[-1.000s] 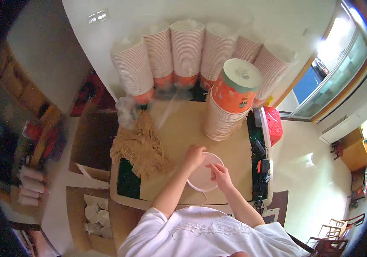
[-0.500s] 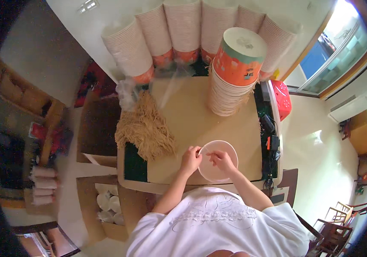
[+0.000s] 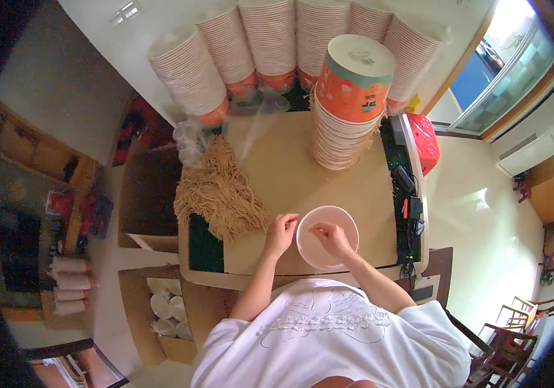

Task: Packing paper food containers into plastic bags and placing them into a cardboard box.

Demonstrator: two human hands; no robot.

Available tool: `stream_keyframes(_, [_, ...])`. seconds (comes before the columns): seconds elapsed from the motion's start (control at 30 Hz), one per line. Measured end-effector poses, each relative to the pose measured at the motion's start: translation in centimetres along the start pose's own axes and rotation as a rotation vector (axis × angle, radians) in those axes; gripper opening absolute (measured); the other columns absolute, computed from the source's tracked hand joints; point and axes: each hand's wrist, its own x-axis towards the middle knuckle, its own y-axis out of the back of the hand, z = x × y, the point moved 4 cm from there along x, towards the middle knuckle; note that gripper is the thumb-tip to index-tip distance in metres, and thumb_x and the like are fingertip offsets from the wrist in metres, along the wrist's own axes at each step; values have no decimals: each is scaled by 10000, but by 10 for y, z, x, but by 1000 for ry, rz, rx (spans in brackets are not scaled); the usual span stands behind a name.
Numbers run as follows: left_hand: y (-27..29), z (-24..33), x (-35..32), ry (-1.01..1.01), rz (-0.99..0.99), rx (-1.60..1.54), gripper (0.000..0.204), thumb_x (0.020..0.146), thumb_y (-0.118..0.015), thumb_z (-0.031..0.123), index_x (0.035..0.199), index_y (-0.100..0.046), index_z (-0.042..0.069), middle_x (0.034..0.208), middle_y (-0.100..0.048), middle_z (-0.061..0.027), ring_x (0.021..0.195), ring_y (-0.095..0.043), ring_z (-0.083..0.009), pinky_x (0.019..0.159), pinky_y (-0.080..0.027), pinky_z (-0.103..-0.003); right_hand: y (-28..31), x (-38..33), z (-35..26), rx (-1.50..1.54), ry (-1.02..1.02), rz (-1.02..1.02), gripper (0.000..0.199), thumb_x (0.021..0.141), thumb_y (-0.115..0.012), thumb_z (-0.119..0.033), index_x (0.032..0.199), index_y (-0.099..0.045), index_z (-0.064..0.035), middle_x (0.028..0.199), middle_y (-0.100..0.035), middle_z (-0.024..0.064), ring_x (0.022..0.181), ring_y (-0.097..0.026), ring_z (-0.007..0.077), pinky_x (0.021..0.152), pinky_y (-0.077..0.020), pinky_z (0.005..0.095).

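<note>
A white paper tub (image 3: 321, 257) sits at the near edge of the brown board, its mouth facing up. My right hand (image 3: 332, 240) reaches over its right rim, the fingers pinched together above the inside. Just beyond the left rim is my left hand (image 3: 280, 235), its thumb and fingertips also pinched. Whatever either pinch holds is too small to make out. A loose heap of tan cords (image 3: 220, 194) lies to the left of my left hand. Behind the tub stands a stack of paper tubs (image 3: 348, 136), topped by an upside-down orange and green one.
Tall stacks of white tubs (image 3: 267, 39) in clear plastic line the wall behind the table. Black adapters and cables (image 3: 411, 210) run along the right edge, near a red plastic basket (image 3: 423, 143). An open carton (image 3: 180, 349) of white tubs stands on the floor at left.
My left hand has come off the tub's left rim and moved slightly left. My right hand's fingers have drawn closer together over the tub.
</note>
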Motion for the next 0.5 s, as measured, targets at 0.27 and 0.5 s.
stream_keyframes(0.27, [1, 3, 1, 10, -58, 22, 174, 768, -534, 65, 925, -608, 51, 828, -587, -125, 718, -585, -218, 646, -469, -311, -5, 5, 12, 20, 85, -25, 154, 808, -548, -157, 903, -626, -64, 740, -613, 128, 619, -587, 197, 596, -460, 294])
stream_keyframes(0.5, [0, 4, -1, 60, -90, -30, 182, 764, -529, 51, 929, -605, 42, 848, -593, -126, 731, -593, -217, 669, -474, -310, -5, 8, 3, -35, 119, 67, 175, 806, -551, -175, 865, -629, -30, 744, -615, 169, 650, -611, 194, 595, -462, 314])
